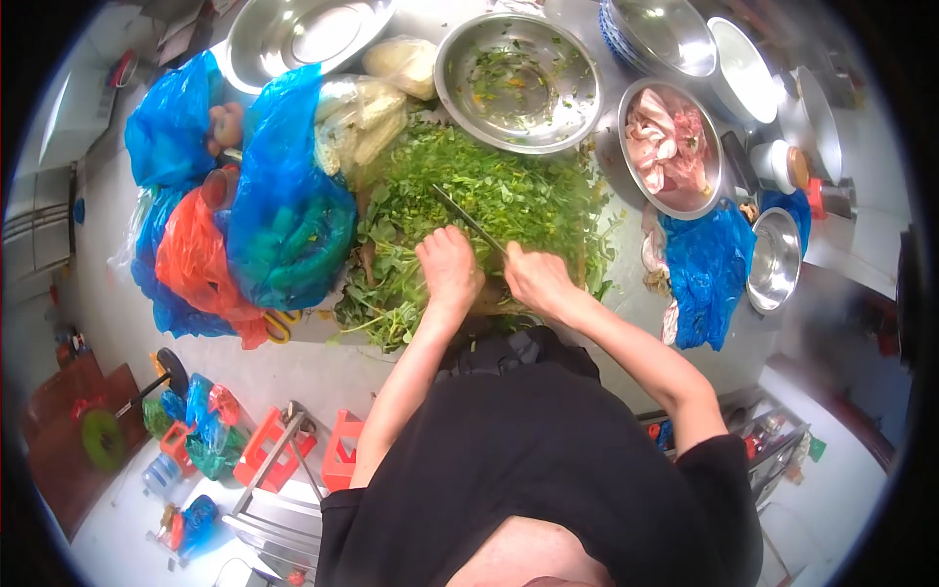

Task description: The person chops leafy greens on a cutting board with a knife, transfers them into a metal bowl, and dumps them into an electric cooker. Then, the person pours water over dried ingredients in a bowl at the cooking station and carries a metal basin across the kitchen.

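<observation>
A large heap of chopped leafy greens (528,186) spreads over the middle of the table. My right hand (540,281) is closed round the handle of a kitchen knife (464,214), whose dark blade points up and left across the heap. Beside it, my left hand (450,266) is closed, its fingers curled down on the greens just left of the blade. Longer uncut stems and leaves (386,313) lie by my left wrist. What lies under the heap is mostly hidden.
Behind the heap stands a steel bowl (518,83) with green scraps. A steel bowl of raw meat (670,147) sits at right, near a blue plastic bag (709,274). Blue bags (293,196), a red bag (201,254) and yellow-handled scissors (282,327) crowd the left.
</observation>
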{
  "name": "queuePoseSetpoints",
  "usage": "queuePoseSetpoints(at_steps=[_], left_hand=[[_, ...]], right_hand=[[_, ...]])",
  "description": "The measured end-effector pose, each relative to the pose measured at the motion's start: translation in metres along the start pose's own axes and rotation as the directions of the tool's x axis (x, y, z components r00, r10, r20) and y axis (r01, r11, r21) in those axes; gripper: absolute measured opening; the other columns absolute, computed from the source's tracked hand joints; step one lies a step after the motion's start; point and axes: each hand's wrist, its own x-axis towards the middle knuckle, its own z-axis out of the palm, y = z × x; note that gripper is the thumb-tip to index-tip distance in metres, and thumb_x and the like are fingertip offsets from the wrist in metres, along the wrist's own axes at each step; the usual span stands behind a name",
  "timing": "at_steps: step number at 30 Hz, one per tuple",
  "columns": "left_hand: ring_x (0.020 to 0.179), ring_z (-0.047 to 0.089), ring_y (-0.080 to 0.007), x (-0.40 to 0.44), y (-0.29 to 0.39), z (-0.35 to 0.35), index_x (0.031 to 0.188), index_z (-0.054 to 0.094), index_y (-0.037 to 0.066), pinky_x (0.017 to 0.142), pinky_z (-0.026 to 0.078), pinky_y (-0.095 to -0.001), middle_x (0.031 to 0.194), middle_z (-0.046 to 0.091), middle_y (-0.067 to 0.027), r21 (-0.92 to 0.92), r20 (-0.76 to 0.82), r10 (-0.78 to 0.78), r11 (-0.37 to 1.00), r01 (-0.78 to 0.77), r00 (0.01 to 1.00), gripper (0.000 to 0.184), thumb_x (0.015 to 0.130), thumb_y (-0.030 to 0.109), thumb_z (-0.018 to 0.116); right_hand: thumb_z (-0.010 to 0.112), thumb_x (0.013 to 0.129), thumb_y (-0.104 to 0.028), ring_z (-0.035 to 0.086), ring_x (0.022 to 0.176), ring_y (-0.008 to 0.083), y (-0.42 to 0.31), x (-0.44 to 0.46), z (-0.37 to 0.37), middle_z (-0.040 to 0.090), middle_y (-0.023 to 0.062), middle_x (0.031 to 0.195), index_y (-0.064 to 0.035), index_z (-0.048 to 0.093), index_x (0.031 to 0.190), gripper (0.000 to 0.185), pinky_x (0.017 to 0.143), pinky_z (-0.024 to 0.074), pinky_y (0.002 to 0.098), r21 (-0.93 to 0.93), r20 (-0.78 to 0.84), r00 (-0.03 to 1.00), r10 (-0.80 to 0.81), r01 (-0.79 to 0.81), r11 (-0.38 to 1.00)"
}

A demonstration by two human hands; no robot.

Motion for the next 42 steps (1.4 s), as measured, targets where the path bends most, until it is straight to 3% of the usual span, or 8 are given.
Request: queuePoseSetpoints(at_steps=[9,18,25,31,33,34,39,42], left_hand=[[0.090,0.053,-0.0340,0.002,-0.001,-0.001,0.101,0.052,-0.001,0.081,0.040,-0.0457,0.095,0.054,-0.0168,-0.057,0.033,-0.052,0.997,0.054,0.998,0.044,0.061,0.008,0.069],[0.088,0.051,-0.0348,0.000,0.001,0.002,0.097,0.049,-0.001,0.079,0.038,-0.0461,0.093,0.051,-0.0173,-0.132,-0.022,-0.103,0.986,0.099,0.994,0.042,0.059,0.005,0.067],[0.089,0.051,-0.0363,-0.003,-0.005,0.007,0.097,0.048,-0.002,0.080,0.038,-0.0475,0.094,0.051,-0.0188,-0.150,-0.084,-0.055,0.988,0.042,0.995,0.043,0.063,0.010,0.071],[0.111,0.049,-0.0433,-0.005,-0.011,-0.046,0.117,0.050,-0.010,0.098,0.038,-0.0535,0.116,0.052,-0.0265,-0.223,0.242,0.061,0.975,-0.006,0.968,0.070,0.063,0.022,0.081],[0.139,0.030,-0.0507,-0.013,-0.010,-0.062,0.141,0.035,-0.015,0.115,0.022,-0.0630,0.145,0.036,-0.0348,-0.141,0.164,0.065,0.989,-0.042,0.984,0.113,0.059,0.042,0.089],[0.148,0.013,-0.0516,-0.014,-0.008,-0.065,0.150,0.022,-0.014,0.118,0.008,-0.0677,0.156,0.021,-0.0360,-0.148,0.311,0.007,0.988,0.042,0.950,0.135,0.056,0.056,0.090],[0.143,0.025,-0.0503,-0.024,0.010,-0.042,0.148,0.024,-0.014,0.116,0.015,-0.0682,0.151,0.029,-0.0343,-0.061,0.235,-0.057,0.995,0.073,0.970,0.133,0.053,0.049,0.093],[0.116,0.050,-0.0344,-0.019,-0.003,-0.036,0.139,0.040,-0.009,0.107,0.036,-0.0587,0.122,0.052,-0.0190,-0.041,0.148,0.018,0.999,-0.012,0.989,0.107,0.058,0.037,0.093]], right_hand=[[0.059,0.090,-0.013,0.066,0.058,0.0402,-0.005,-0.009,-0.020,0.063,0.0203,0.060,-0.0011,0.048,0.089,0.016,0.053,0.0508,0.0518,-0.001,-0.064,0.997,-0.035,0.035,0.999],[0.056,0.088,-0.008,0.066,0.058,0.0415,-0.025,-0.032,-0.038,0.063,0.0227,0.060,0.0008,0.047,0.091,0.013,0.053,0.0516,0.0524,-0.156,0.192,0.976,0.099,-0.069,0.985],[0.056,0.090,-0.012,0.066,0.058,0.0419,0.001,0.033,0.034,0.062,0.0215,0.059,-0.0016,0.048,0.092,0.014,0.055,0.0528,0.0527,-0.066,-0.073,0.997,-0.004,-0.001,0.998],[0.055,0.096,-0.020,0.065,0.062,0.0437,0.004,0.012,-0.002,0.061,0.0208,0.062,-0.0035,0.048,0.095,0.018,0.059,0.0506,0.0542,0.041,-0.062,0.997,0.038,-0.035,0.999],[0.056,0.096,-0.020,0.065,0.062,0.0435,0.003,-0.003,-0.020,0.061,0.0208,0.061,-0.0039,0.048,0.095,0.018,0.059,0.0506,0.0544,0.047,-0.096,0.995,0.036,-0.031,0.998],[0.057,0.095,-0.019,0.064,0.060,0.0429,0.008,-0.012,-0.024,0.061,0.0198,0.060,-0.0045,0.049,0.095,0.017,0.057,0.0502,0.0541,0.039,-0.126,0.992,0.020,-0.015,0.999],[0.059,0.095,-0.018,0.063,0.056,0.0415,0.012,-0.050,-0.047,0.060,0.0180,0.057,-0.0060,0.049,0.095,0.016,0.053,0.0494,0.0524,0.036,-0.202,0.977,0.068,-0.062,0.997],[0.059,0.095,-0.018,0.064,0.056,0.0408,0.017,-0.067,-0.055,0.061,0.0179,0.058,-0.0063,0.049,0.094,0.015,0.052,0.0500,0.0513,0.006,-0.275,0.953,0.126,-0.130,0.992]])
